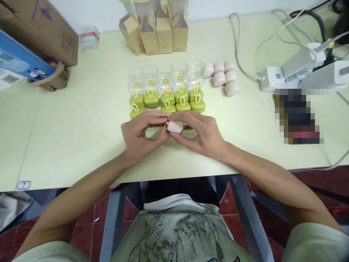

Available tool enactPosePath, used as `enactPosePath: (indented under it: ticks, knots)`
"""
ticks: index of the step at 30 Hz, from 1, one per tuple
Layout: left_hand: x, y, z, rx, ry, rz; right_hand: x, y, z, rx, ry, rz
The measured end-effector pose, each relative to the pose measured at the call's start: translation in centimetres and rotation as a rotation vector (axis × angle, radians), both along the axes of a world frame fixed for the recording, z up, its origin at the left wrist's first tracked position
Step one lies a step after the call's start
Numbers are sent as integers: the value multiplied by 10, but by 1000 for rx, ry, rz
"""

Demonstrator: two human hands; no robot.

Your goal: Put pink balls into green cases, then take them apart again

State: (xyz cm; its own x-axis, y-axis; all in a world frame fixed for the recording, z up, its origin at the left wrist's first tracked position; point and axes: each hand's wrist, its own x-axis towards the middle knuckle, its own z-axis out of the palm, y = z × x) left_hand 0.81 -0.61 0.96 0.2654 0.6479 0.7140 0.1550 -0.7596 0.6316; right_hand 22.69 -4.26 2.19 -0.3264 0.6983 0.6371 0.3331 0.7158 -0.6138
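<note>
Between my two hands, just above the table's front part, is a small pale pink rounded piece [175, 126] with a green edge showing around it. My left hand [143, 133] pinches its left side with thumb and fingertips. On the other side my right hand [203, 133] grips it in the same way. Just beyond my fingers stand two rows of green rounded cases [152, 99] with pale yellow loops on top. Behind them are clear plastic covers [166, 78], some with a yellow round mark. Several loose pale pink pieces [219, 79] lie to their right.
Open cardboard boxes [164, 36] stand at the wall. A large carton [54, 32], a blue box [24, 54] and a tape roll [58, 74] are at left, near a small white box [89, 39]. Power strips [275, 78], cables and a blurred-out object [297, 116] lie at right.
</note>
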Motion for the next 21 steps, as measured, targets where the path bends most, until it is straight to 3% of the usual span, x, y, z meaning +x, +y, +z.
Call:
enactPosePath:
  ticks: [5,21]
  knots:
    - [4,0,1,42,-31,46,0,-1,2,25,10,-55]
    - [0,-1,5,89,-45,6,3,-1,2,45,31,-12]
